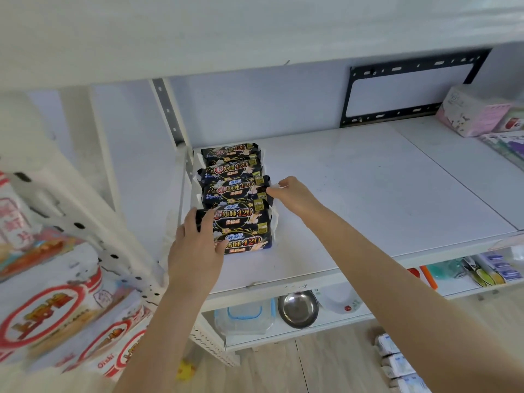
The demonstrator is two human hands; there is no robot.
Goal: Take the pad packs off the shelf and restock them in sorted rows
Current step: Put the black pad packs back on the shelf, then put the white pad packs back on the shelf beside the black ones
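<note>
Head view: a single row of black pad packs (235, 191) being squared up at the left end of the white shelf (368, 194).
The left hand (195, 245) curls round the left ends of the front packs, and the right hand (295, 194) pinches a middle pack's right edge. Restocking looks under way. The next move likely calls for aligning the overlapped packs before starting another row.

5 pad packs (236, 194) are lined up in 1 row, front to back, at the left end of the white shelf (368, 194). Black wrappers, red-and-gold "420" print, faces tilted up and forward, each overlapped by the next pack forward. The front pack (249, 242) is set just back from the shelf's front edge.
</note>
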